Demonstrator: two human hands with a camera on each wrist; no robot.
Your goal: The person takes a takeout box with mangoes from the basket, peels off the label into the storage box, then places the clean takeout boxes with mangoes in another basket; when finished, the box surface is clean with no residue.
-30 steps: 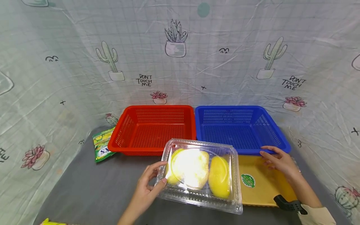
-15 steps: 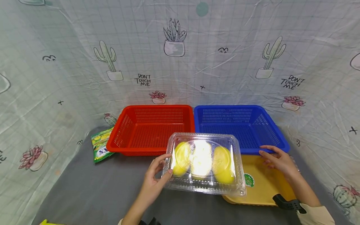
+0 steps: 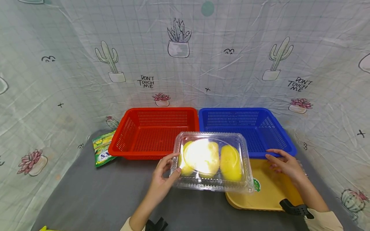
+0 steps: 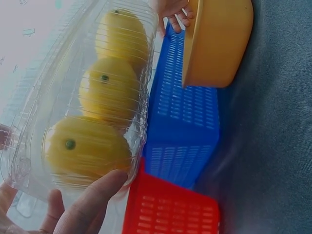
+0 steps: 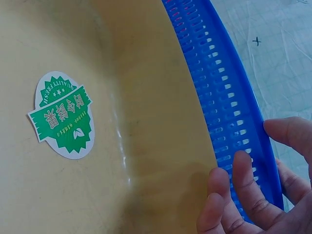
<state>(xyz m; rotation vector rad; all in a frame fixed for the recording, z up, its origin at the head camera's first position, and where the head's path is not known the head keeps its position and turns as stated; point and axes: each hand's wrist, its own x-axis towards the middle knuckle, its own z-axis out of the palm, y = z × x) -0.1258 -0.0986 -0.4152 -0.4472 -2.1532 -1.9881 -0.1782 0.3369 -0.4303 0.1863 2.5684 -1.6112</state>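
Observation:
A clear plastic clamshell box [image 3: 214, 186] with three yellow fruits, mango-like in shape, [image 3: 231, 163] inside is held up in my left hand [image 3: 162, 181]. The thumb and fingers grip its left end, and glare covers part of the lid. In the left wrist view the fruits [image 4: 109, 87] show small green stem marks. My right hand [image 3: 286, 165] pinches the near rim of the blue basket [image 3: 242, 155], close to its right corner. The right wrist view has the fingers [image 5: 251, 187] on both sides of that rim [image 5: 258, 114].
Left of the blue basket stands a red basket [image 3: 150, 157]. A yellow plastic tray [image 3: 271, 195] with a green sticker [image 3: 256, 185] lies in front of the blue one. A green and yellow packet [image 3: 102, 149] leans at the red basket's left. Printed cloth [image 3: 208, 70] hangs behind.
My left hand has carried the clamshell box away from me and a little right, nearer the baskets; more of the tray's left edge shows. The right hand has kept its hold.

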